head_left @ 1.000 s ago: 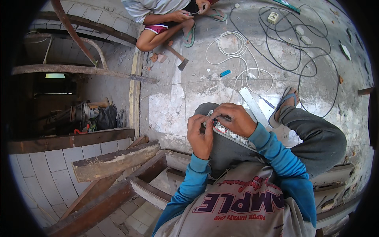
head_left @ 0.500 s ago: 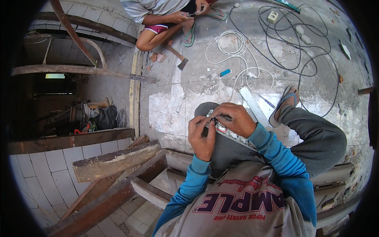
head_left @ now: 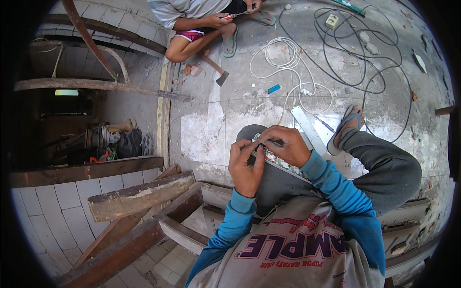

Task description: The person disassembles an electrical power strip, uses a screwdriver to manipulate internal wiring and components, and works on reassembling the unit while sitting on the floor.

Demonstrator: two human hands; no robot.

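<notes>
Hammer [head_left: 214, 70] on the concrete floor [head_left: 201, 129], white cable coil [head_left: 283, 60], black cable loops [head_left: 355, 57], blue lighter [head_left: 274, 89], wooden beams [head_left: 134, 197]

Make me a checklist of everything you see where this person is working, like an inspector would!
Surface: worn, stained concrete floor.
Job's things: long pale strip across the lap, held at its end by both hands.
Clutter: hammer, small blue thing, white socket, flat white bar.
Grippers: left hand and right hand pinch the strip's end.
Cables: white cable coiled; black cable looped.
Surroundings: another person squatting with a tool; wooden beams; white tiled wall.
</notes>
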